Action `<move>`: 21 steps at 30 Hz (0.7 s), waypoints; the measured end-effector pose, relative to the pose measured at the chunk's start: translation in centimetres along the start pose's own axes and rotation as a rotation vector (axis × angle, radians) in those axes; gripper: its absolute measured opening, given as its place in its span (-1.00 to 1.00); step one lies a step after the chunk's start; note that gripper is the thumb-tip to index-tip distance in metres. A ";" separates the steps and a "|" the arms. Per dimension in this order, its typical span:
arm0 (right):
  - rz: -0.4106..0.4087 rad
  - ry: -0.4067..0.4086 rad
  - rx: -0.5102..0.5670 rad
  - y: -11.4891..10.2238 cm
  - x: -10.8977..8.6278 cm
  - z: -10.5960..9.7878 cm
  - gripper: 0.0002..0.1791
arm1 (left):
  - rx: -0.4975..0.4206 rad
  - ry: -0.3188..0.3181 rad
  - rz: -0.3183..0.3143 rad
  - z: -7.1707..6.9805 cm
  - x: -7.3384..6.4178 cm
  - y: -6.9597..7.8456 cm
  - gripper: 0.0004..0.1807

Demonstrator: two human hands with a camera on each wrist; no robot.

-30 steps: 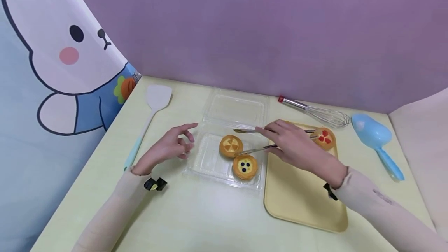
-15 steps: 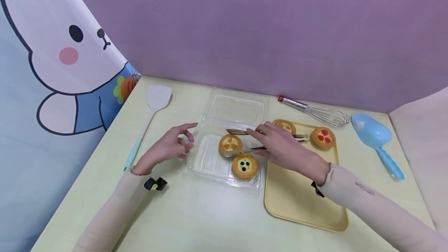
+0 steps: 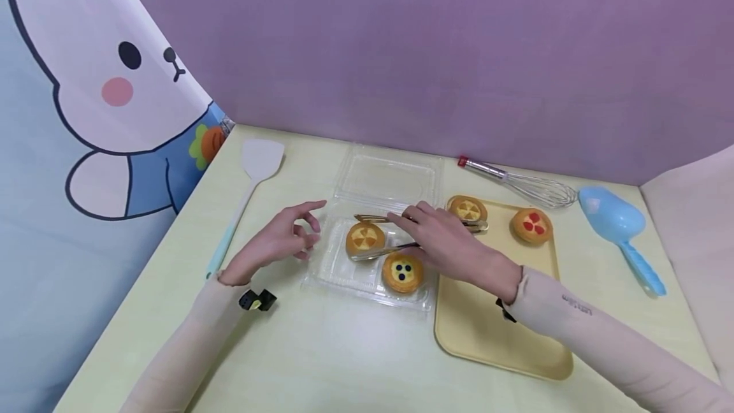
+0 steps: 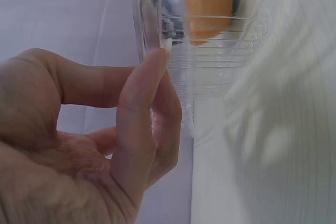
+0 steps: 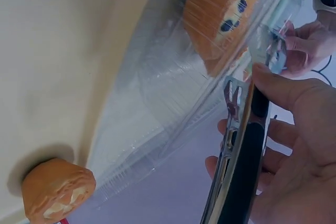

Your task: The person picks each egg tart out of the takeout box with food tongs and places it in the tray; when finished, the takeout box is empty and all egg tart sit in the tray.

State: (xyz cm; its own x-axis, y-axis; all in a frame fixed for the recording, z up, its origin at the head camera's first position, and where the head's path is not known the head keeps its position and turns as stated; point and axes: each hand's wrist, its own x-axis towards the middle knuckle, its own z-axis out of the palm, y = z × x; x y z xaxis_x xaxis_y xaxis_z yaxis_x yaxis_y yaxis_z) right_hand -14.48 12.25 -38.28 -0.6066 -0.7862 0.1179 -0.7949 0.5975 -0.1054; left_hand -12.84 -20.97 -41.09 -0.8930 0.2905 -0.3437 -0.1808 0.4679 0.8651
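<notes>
My right hand [image 3: 444, 241] holds metal tongs [image 3: 395, 247], black-gripped in the right wrist view. Their arms lie on either side of an egg tart with a fan pattern [image 3: 365, 236], in the clear hinged plastic box [image 3: 332, 266]. Whether they squeeze it, I cannot tell. Close in front of it in the box sits a tart with dark dots [image 3: 402, 273]. My left hand [image 3: 281, 234] is at the box's left side, fingers loosely bent. In the left wrist view its thumb tip [image 4: 163, 53] overlaps the box wall; contact is unclear.
A yellow tray [image 3: 499, 336] right of the box bears another fan-patterned tart [image 3: 467, 209] and one with red pieces [image 3: 532, 226]. Behind it lies a whisk [image 3: 536, 188], with a blue scoop [image 3: 613, 215] to the right. A white spatula [image 3: 260, 158] lies at the left.
My right hand and the tongs have moved left from over the tray. The fan-patterned tart in the box has shifted left. A tart at the tray's back has come into sight.
</notes>
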 end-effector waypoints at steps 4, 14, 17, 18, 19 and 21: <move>0.006 0.005 0.006 0.1 -0.2 -0.1 -0.26 | -0.004 0.002 -0.007 0.1 0.1 0.2 -0.13; 0.020 -0.024 -0.018 0.2 -0.1 0.2 -0.27 | -0.021 -0.003 -0.029 0.1 0.1 0.1 -0.13; 0.021 -0.048 -0.029 0.0 0.4 0.3 -0.28 | -0.021 -0.001 -0.033 0.1 0.1 0.1 -0.13; 0.020 -0.059 -0.030 -0.1 0.6 0.4 -0.29 | -0.023 0.000 -0.034 0.1 0.1 0.1 -0.13; 0.018 -0.067 -0.034 -0.3 0.8 0.5 -0.30 | -0.023 0.000 -0.032 0.1 0.1 0.1 -0.13; 0.012 -0.076 -0.042 -0.5 1.1 0.7 -0.32 | -0.023 -0.002 -0.025 0.1 0.0 0.1 -0.13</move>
State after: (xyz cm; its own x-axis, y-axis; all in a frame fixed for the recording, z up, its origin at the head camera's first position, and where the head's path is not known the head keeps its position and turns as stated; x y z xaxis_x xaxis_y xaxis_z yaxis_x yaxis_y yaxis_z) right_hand -14.72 10.99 -38.78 -0.6144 -0.7879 0.0416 -0.7886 0.6115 -0.0645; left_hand -12.83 -20.86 -41.04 -0.8874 0.2803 -0.3661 -0.2125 0.4560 0.8643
